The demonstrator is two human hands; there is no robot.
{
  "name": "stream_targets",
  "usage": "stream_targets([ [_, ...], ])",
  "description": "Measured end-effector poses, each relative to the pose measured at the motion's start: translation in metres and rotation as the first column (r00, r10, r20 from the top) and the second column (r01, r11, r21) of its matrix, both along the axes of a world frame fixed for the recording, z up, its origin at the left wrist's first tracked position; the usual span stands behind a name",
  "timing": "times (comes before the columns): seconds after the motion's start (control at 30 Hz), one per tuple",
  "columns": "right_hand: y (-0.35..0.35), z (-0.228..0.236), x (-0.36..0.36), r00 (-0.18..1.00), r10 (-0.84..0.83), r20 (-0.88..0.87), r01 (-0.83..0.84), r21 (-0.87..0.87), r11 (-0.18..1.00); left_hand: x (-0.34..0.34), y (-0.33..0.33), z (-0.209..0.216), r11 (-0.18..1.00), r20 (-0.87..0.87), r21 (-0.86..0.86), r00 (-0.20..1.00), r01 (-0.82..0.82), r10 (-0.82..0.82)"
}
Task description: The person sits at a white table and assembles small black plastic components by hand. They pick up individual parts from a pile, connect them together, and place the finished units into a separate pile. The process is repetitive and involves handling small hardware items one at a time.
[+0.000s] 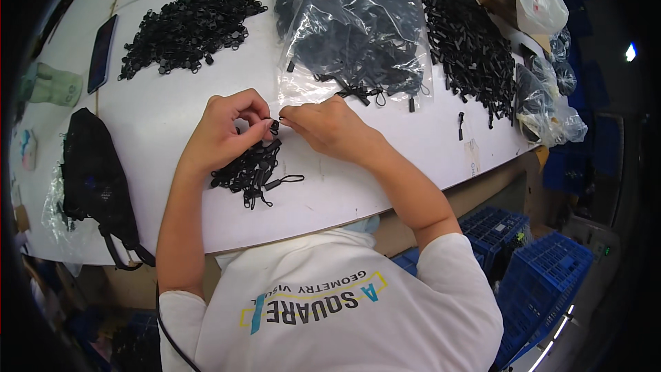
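A white table (337, 196) bears heaps of black parts (187, 31), a bag (351, 24) and a phone (102, 54)

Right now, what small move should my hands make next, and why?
Probably tilt the small black fitting slightly with your left hand: that hand pinches it, and with your right hand so close, its ends are hard to make out.

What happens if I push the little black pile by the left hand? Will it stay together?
The pile would probably spread, since it's many small, loose-looking pieces. Some might drag along together, because a loop could snag. Each piece is likely light, being so small.
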State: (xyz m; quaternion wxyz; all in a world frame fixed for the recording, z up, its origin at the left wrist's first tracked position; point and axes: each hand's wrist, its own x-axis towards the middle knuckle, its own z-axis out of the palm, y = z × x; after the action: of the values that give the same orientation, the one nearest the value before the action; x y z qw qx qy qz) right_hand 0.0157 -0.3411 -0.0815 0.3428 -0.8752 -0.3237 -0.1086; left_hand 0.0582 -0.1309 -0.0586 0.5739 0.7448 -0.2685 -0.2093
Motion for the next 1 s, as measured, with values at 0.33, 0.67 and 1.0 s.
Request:
stream_targets([
  [0.33, 0.012, 0.007, -0.013, 1.000, 0.000, 0.015, 0.004, -0.276, 0.961, -0.016, -0.016, -0.006, 0.980, 0.134, 0.102, 0.978, -0.172, 0.158],
  [0.67, 0.011, 0.004, -0.011, 0.995, -0.008, -0.103, -0.026, -0.322, 0.946, -0.018, -0.018, -0.008, 0.964, 0.208, 0.169, 0.964, -0.203, 0.167],
  [1.0, 0.023, 0.015, -0.019, 0.981, -0.193, -0.030, 0.192, -0.038, 0.981, -0.026, -0.026, -0.009, 0.922, -0.159, -0.123, 0.924, -0.368, 0.348],
])
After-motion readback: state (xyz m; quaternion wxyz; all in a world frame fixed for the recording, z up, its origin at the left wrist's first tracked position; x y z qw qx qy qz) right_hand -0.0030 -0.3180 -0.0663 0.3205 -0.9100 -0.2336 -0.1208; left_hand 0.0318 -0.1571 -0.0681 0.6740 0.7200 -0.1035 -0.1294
